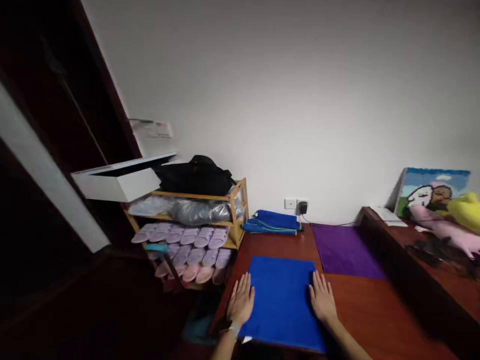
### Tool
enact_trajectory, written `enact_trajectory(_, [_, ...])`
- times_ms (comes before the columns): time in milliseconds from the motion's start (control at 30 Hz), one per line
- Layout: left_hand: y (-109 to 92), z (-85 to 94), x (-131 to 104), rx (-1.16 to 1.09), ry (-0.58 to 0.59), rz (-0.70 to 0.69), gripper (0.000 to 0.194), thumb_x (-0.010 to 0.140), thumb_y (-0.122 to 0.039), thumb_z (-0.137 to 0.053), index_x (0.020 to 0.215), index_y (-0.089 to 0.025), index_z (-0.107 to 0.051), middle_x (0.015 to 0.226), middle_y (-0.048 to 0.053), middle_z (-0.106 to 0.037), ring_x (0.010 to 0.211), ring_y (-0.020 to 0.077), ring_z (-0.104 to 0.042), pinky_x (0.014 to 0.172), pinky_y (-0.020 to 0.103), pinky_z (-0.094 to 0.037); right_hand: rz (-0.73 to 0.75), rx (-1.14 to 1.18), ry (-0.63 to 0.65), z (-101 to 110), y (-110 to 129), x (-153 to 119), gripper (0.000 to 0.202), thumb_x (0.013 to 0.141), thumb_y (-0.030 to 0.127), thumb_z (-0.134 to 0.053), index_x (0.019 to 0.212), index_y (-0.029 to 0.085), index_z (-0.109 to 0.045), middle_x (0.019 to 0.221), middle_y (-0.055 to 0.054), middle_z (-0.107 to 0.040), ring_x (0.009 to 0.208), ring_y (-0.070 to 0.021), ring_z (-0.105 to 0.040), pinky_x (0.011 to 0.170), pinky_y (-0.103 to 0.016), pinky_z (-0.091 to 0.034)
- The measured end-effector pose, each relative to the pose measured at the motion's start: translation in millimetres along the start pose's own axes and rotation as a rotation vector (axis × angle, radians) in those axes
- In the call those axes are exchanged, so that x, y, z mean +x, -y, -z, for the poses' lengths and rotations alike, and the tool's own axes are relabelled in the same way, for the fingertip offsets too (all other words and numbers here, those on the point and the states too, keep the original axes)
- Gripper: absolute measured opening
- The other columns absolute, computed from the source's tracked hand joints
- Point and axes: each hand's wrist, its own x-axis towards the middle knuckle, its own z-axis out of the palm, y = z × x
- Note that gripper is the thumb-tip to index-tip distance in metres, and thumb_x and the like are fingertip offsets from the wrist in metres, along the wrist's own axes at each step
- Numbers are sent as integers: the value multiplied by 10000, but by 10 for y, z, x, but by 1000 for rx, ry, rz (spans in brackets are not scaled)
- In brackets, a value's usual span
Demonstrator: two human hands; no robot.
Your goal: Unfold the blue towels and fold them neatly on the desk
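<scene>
A blue cloth (283, 300) lies spread flat on the reddish-brown table (360, 305), close to its front edge. My left hand (241, 301) rests flat at the cloth's left edge, fingers stretched forward. At the right edge my right hand (323, 298) lies flat too, its fingers extended and slightly apart. Neither hand grips anything. Behind the cloth, near the wall, is a folded blue cloth pile (272, 222) with green edging. A purple cloth (347, 250) lies flat at the back right.
Left of the table stands a wooden rack (240, 220) with several pale slippers (195, 237), a black bag (197, 176) and a white box (120, 185). A plug (303, 206) sits in the wall socket. On the raised right ledge are a picture (431, 192) and plush toys (446, 227).
</scene>
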Motion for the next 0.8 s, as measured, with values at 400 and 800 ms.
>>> enact_trajectory(400, [65,50,111,77,-38,-50,608,1017,-332,-250,1598,-160,-305,1647,61,-329,1533,222,-286,1266,471,-245,34,157,-7,-295,-40,-731,697,1013,533,-182,1609,176,-231,1680,4,-174,1568,-245,-137,1291,-471,-133])
enact_trajectory(800, [-2123,127,-533,-212,75,-608,573,1087,-424,-180,1629,-276,-71,1686,-8,-220,1547,186,-246,1277,423,-269,110,115,24,-272,-69,-763,642,988,387,-263,1601,197,-265,1686,-22,-149,1572,-259,-103,1286,-493,-100])
